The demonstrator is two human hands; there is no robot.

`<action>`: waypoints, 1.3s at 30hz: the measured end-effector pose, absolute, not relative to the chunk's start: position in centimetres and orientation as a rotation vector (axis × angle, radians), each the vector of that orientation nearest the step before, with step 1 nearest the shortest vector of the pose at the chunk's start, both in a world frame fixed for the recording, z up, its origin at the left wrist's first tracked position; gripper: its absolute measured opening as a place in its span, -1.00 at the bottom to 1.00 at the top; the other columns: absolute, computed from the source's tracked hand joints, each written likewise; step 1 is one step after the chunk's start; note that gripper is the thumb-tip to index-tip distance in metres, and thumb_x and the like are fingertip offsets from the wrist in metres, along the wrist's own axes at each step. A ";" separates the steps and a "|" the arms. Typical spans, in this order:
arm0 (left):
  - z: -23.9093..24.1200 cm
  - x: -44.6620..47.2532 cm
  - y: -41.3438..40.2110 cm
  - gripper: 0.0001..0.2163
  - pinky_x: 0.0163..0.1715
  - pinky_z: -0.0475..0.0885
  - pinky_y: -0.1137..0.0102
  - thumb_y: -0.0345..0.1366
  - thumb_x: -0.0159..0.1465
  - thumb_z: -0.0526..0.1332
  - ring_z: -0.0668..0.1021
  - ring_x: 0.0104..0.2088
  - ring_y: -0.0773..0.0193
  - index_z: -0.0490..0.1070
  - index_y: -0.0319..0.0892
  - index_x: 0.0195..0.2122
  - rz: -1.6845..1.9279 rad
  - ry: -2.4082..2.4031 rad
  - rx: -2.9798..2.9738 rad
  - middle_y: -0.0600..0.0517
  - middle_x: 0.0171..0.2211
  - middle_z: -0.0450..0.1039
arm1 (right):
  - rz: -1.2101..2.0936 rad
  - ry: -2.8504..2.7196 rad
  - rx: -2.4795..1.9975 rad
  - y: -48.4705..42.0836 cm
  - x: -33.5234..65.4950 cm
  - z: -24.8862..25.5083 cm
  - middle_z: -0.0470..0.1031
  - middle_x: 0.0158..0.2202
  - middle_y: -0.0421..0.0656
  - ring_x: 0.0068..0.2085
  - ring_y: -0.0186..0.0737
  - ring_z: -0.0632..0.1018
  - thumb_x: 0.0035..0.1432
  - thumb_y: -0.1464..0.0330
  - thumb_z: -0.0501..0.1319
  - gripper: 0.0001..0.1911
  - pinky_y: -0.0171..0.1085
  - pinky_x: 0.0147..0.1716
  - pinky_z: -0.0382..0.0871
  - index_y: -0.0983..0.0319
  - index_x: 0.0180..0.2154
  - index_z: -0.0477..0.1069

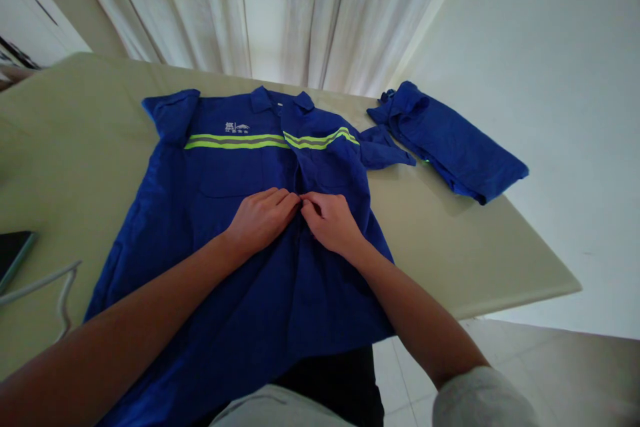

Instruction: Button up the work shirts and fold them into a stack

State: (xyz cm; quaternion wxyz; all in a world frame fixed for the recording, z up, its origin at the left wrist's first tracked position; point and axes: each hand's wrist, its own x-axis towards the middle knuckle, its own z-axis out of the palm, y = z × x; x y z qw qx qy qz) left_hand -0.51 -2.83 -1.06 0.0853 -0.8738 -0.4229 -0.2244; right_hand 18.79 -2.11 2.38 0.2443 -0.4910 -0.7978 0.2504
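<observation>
A blue work jacket [235, 177] lies spread front side up, with a yellow-green and grey reflective stripe across its chest and a white logo on one side. Its collar points away from me, and its lower hem hangs over the near table edge. My left hand [263, 217] is closed on the front placket at mid-chest. Right beside it, my right hand [330, 221] pinches the same placket, fingertips meeting those of the left. Whatever small fastening may sit between the fingers is hidden.
A folded blue garment [455, 140] rests at the right of the pale table [445, 267]. On the left lie a dark phone-like device [15, 255] and a white cable [64, 297]. Curtains [190, 7] hang behind the table, and a white wall [565, 167] stands on the right.
</observation>
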 end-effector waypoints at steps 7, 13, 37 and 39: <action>-1.0 -0.4 -2.8 -0.81 -0.26 0.47 0.31 -0.33 0.49 0.11 0.61 -0.25 0.16 0.52 -0.18 -0.14 -0.706 -1.342 -2.599 -0.05 -0.27 0.60 | 0.736 -2.027 -1.365 -1.5 19.3 1.4 0.61 -0.44 -0.24 -0.42 -0.30 0.56 0.25 0.37 0.32 -0.92 -0.33 -0.34 0.33 0.19 -0.25 0.62; -1.1 -0.7 -2.7 -0.83 -0.21 0.51 0.31 -0.32 0.48 0.12 0.64 -0.23 0.16 0.52 -0.18 -0.13 -0.882 -1.371 -2.628 -0.04 -0.25 0.64 | 0.754 -1.980 -1.304 -1.2 19.6 1.4 0.55 -0.49 -0.27 -0.48 -0.36 0.50 0.25 0.38 0.30 -0.90 -0.35 -0.38 0.30 0.20 -0.33 0.58; -1.6 -1.1 -2.1 -0.84 -0.18 0.51 0.32 -0.29 0.46 0.14 0.64 -0.25 0.21 0.52 -0.13 -0.13 -1.081 -1.550 -2.730 -0.01 -0.25 0.63 | 0.680 -2.107 -1.145 -0.6 20.0 0.7 0.52 -0.28 -0.19 -0.34 -0.33 0.50 0.30 0.43 0.35 -0.93 -0.34 -0.28 0.36 0.20 -0.19 0.63; -1.5 -1.0 -2.1 -0.85 -0.20 0.51 0.33 -0.30 0.43 0.16 0.64 -0.29 0.22 0.53 -0.14 -0.16 -1.113 -1.588 -2.712 0.00 -0.28 0.62 | 0.649 -2.105 -1.162 -0.8 19.9 0.8 0.51 -0.29 -0.20 -0.35 -0.33 0.50 0.31 0.44 0.34 -0.93 -0.34 -0.28 0.36 0.20 -0.20 0.62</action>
